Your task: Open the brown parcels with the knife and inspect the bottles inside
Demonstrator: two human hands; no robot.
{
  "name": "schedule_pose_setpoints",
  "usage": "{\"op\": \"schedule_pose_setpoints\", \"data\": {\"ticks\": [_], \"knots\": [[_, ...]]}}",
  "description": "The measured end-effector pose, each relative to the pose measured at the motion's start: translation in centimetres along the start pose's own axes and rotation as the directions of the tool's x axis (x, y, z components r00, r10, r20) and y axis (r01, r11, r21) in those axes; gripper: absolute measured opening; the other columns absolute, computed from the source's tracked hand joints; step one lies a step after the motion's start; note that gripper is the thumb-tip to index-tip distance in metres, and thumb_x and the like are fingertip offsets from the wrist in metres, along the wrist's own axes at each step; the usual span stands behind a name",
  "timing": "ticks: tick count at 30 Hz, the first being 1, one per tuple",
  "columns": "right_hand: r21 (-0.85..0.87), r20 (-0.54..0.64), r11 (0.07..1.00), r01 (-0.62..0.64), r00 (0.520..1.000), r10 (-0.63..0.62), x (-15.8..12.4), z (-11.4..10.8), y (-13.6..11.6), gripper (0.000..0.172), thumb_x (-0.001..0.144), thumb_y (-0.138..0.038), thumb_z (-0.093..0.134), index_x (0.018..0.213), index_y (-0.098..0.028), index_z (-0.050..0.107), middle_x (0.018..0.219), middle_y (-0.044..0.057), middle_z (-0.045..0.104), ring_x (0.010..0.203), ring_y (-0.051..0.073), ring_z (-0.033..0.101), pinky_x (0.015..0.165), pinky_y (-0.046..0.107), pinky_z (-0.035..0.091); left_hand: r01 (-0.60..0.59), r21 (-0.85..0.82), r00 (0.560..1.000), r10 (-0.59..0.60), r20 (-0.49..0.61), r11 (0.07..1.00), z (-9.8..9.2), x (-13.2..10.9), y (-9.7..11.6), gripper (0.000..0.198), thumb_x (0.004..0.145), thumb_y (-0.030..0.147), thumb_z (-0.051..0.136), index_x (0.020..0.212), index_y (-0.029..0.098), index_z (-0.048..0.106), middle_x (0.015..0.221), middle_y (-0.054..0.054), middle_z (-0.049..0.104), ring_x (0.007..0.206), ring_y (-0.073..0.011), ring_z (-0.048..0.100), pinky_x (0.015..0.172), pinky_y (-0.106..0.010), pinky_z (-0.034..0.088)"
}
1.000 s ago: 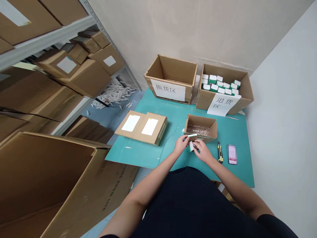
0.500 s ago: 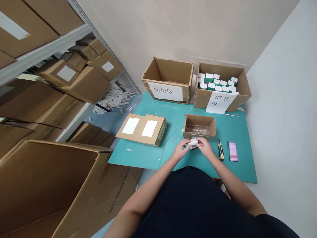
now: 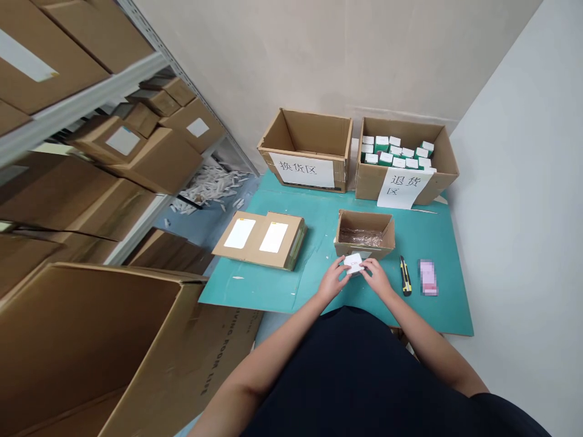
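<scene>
While our subject's two hands work at the near middle of the frame, we log a small white box pinched between them. The left hand closes on its left end and the right hand on its right, fingers curled on the box. It sits just in front of the near wall of a small open carton, which is lined with clear plastic film.

Print on the white box is too small for us to read. Two paper signs are legible: 换货区 on the upper-middle carton and 退货区 on the upper-right carton, which holds small white-and-green boxes.

To the right of the hands lie a yellow-and-black utility knife and a phone with a blurred screen. To the left lies a flat cardboard mailer bearing two white labels. The teal mat ends just below the hands; its right edge meets the wall. A large open carton fills the lower left, its side printing probably reading "ROOM LIFE". Stocked shelving fills the upper left.
</scene>
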State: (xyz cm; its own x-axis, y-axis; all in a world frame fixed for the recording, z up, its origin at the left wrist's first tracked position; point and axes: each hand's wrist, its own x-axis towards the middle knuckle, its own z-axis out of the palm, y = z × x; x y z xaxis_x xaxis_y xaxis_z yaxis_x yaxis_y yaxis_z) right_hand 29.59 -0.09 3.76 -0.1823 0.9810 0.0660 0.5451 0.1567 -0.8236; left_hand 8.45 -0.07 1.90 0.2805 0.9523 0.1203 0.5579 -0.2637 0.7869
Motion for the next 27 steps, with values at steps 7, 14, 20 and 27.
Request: {"op": "schedule_pose_setpoints", "data": {"ticks": [7, 14, 20, 27], "knots": [[0.113, -0.026, 0.993, -0.015, 0.999, 0.018, 0.0, 0.4, 0.6, 0.018, 0.091, -0.031, 0.057, 0.1, -0.024, 0.071, 0.109, 0.009, 0.062, 0.101, 0.024, 0.065, 0.094, 0.041, 0.057, -0.229, 0.143, 0.972, 0.234, -0.022, 0.963, 0.0, 0.1, -0.6, 0.014, 0.095, 0.024, 0.06, 0.104, 0.021, 0.071, 0.126, -0.013, 0.068, 0.121, -0.0257, 0.064, 0.103, -0.047, 0.054], [0.33, -0.062, 0.935, -0.131, 0.985, 0.16, -0.9, 2.0, 1.3, 0.022, 0.086, -0.041, 0.062, 0.097, -0.024, 0.07, 0.111, 0.008, 0.063, 0.105, 0.024, 0.066, 0.094, 0.041, 0.058, -0.183, 0.053, 0.983, 0.182, 0.021, 0.982, 0.4, -1.2, -0.9, 0.02, 0.09, 0.027, 0.069, 0.111, 0.024, 0.071, 0.138, -0.012, 0.061, 0.133, -0.0293, 0.056, 0.111, -0.053, 0.047], [0.59, -0.089, 0.762, -0.266, 0.917, 0.389, -1.1, 3.8, 2.2, 0.054, 0.076, -0.056, 0.073, 0.119, -0.024, 0.063, 0.115, 0.01, 0.068, 0.111, 0.027, 0.067, 0.099, 0.046, 0.054, 0.303, -0.448, 0.945, -0.327, 0.025, 0.841, 1.9, -1.8, -2.1, 0.077, 0.078, 0.042, 0.078, 0.146, 0.026, 0.046, 0.155, -0.016, 0.044, 0.134, -0.0322, 0.055, 0.105, -0.049, 0.052], [0.68, 0.083, 0.617, -0.397, 0.878, 0.472, -0.7, 3.9, 3.8, 0.069, 0.071, -0.079, 0.067, 0.115, -0.025, 0.069, 0.127, 0.011, 0.069, 0.122, 0.031, 0.063, 0.104, 0.048, 0.05, 0.426, -0.681, 0.894, -0.391, 0.217, 0.595, 2.2, -0.3, -3.2, 0.106, 0.058, 0.054, 0.089, 0.148, 0.025, 0.042, 0.156, -0.02, 0.043, 0.135, -0.037, 0.053, 0.107, -0.053, 0.049]]}}
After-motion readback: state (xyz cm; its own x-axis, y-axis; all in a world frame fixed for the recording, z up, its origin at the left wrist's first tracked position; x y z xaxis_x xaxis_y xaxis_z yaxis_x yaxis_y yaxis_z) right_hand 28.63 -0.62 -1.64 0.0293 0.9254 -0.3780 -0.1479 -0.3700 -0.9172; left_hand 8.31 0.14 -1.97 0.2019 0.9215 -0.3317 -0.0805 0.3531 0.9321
